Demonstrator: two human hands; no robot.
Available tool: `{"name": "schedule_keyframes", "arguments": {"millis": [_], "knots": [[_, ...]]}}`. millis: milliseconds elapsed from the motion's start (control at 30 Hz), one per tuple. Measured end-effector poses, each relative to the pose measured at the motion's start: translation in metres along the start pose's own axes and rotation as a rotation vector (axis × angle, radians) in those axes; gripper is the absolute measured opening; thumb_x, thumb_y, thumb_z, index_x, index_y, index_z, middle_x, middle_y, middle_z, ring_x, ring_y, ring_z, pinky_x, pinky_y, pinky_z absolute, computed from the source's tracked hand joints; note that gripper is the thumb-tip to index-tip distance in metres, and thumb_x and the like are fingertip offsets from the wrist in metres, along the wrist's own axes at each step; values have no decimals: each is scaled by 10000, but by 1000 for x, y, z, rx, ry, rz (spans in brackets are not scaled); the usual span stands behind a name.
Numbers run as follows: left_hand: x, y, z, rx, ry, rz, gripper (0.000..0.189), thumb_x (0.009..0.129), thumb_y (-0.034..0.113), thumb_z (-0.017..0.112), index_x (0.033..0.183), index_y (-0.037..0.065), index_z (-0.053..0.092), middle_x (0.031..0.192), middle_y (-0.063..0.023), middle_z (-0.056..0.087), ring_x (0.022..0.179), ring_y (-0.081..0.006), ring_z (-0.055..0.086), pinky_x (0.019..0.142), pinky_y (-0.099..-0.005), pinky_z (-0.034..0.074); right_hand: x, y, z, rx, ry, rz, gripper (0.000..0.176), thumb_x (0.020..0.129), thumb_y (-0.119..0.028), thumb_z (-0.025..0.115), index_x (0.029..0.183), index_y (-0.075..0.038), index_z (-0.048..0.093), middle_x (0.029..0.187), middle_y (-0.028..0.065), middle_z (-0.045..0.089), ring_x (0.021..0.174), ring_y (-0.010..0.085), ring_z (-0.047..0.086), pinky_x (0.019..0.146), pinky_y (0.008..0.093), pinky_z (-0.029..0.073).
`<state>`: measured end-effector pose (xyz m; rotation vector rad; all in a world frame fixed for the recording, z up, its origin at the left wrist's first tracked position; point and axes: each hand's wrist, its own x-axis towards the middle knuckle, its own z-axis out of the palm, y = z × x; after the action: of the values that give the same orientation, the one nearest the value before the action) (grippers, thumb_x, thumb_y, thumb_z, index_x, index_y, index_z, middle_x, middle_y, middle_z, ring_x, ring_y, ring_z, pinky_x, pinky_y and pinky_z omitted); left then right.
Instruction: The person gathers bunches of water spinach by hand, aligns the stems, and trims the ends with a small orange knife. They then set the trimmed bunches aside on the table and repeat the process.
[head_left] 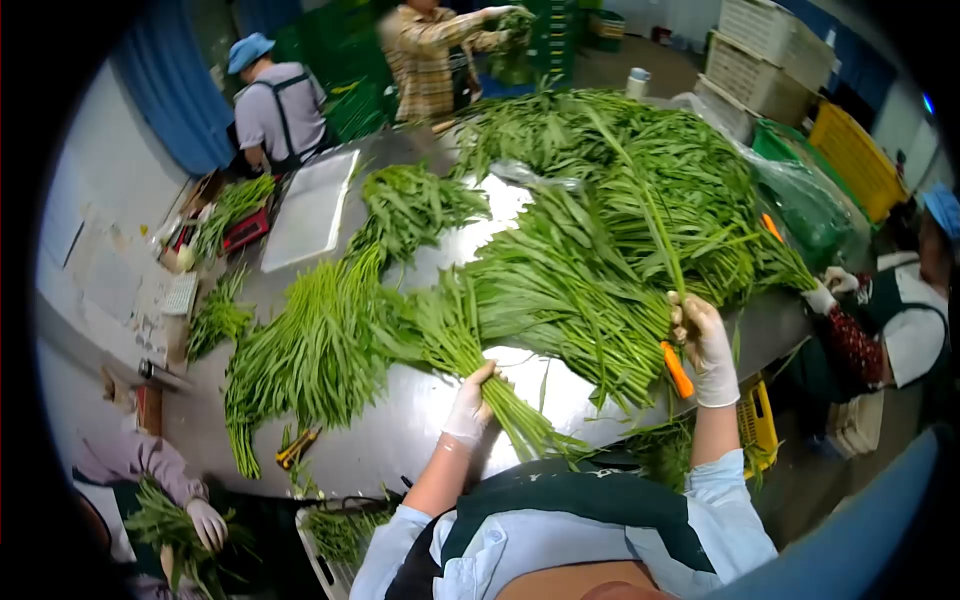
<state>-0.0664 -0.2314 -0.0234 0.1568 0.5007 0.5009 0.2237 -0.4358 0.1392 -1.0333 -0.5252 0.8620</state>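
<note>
My left hand [468, 408], in a white glove, is closed around a bunch of water spinach [455, 328], its cut stems pointing down toward my apron. Between the gloved fingers of my right hand [706, 345] is one long water spinach stalk [655, 215], which reaches up and away over the leaves. An orange handle [677, 370] shows right beside the right palm; I cannot tell whether that hand grips it. Under and between both hands spreads a large pile of water spinach [570, 290] with stems toward me.
More greens [310, 335] lie left on the metal table [400, 400], near a yellow-and-black tool [297, 448] and a white tray [312, 210]. A co-worker's gloved hand [820, 297] holds stems at right. Other people work behind and lower left. Crates [765, 75] stand back right.
</note>
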Motion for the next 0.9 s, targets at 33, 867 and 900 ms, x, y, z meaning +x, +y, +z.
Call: {"name": "schedule_keyframes", "arguments": {"millis": [33,867,900], "knots": [[-1,0,4,15,-19,18,94,901,134,523,902,43,544,723,-26,572,684,-176,590,738,-391,524,-2,4,-1,23,6,19,240,917,-153,485,1035,39,567,710,24,579,532,72,477,501,176,396],[-41,-26,104,387,86,418,200,825,24,617,1007,19,536,874,-53,598,669,-124,585,583,-238,517,-62,109,53,-426,-440,439,291,875,-115,515,1124,36,527,738,36,599,618,67,514,570,193,429],[-41,-28,101,402,78,412,193,825,21,614,1003,21,539,871,-51,598,671,-123,585,580,-237,515,-61,105,56,-355,-455,481,315,873,-127,523,1146,31,512,738,35,596,621,69,516,568,195,428]]}}
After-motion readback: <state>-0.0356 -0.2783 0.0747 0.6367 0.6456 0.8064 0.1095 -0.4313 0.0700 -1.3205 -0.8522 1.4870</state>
